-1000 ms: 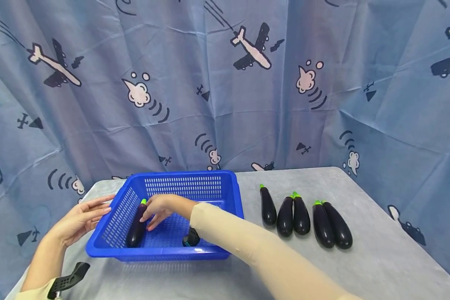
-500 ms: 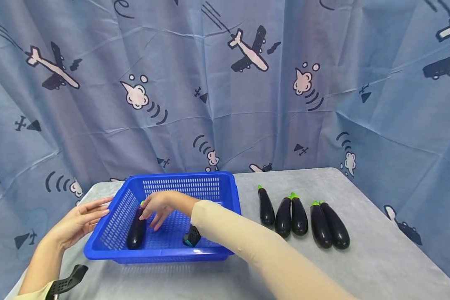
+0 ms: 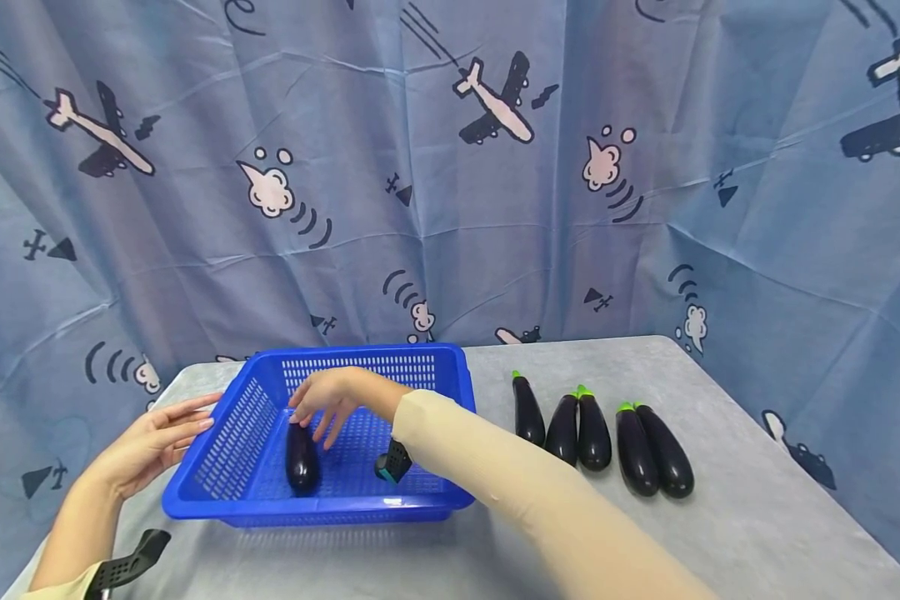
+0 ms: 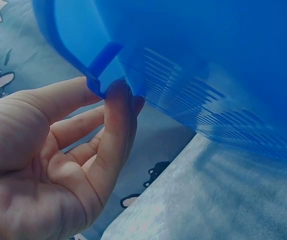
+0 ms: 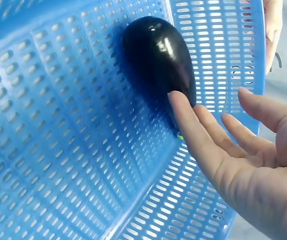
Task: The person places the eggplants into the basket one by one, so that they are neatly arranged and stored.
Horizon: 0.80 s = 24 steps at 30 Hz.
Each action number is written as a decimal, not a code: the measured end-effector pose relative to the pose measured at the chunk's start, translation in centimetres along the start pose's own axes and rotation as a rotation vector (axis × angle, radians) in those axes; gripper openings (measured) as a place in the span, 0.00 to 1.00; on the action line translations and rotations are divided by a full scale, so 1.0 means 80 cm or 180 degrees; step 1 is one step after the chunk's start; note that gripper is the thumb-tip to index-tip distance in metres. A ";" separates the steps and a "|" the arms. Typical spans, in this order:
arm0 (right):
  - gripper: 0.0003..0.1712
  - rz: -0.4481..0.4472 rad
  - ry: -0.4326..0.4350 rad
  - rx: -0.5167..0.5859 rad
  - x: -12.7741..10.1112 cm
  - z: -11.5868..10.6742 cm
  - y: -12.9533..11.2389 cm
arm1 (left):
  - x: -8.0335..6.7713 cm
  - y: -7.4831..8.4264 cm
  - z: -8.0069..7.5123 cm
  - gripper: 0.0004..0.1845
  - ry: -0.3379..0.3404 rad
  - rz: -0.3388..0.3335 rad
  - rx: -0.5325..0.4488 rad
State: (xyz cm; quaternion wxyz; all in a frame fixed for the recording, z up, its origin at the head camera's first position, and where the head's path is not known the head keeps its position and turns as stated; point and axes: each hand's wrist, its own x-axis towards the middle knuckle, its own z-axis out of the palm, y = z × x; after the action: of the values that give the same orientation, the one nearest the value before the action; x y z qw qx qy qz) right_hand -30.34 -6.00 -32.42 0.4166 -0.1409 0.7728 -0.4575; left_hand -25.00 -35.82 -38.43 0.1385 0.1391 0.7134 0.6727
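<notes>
Inside the blue basket (image 3: 450, 392): eggplant (image 3: 301, 457) unlabelled, right hand (image 3: 328, 402) spread above it; only left-wrist view shows left hand (image 4: 58, 165), fingers straight, touching rim.

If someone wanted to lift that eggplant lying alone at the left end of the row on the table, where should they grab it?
Probably around the thick middle of the leftmost eggplant, coming from above with fingers on its long sides. It lies flat, green stem toward the curtain, apart from its neighbour, so both sides look free.
</notes>
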 end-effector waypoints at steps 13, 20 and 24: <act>0.30 -0.0026 -0.0031 -0.0176 -0.012 -0.001 -0.004 | 0.001 -0.001 -0.001 0.25 -0.0047 0.0029 -0.0109; 0.30 -0.0069 -0.0065 -0.0142 -0.021 -0.002 -0.005 | 0.000 0.000 0.000 0.24 -0.0071 0.0021 -0.0071; 0.30 -0.0174 -0.0023 -0.0107 -0.028 -0.004 -0.005 | 0.000 0.000 -0.001 0.24 -0.0112 0.0040 -0.0084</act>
State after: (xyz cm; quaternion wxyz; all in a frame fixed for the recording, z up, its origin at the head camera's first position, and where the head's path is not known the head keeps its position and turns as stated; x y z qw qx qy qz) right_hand -29.28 -4.65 -30.82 0.4043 -0.1706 0.7748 -0.4551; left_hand -24.99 -35.90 -38.43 0.1487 0.1536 0.7010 0.6804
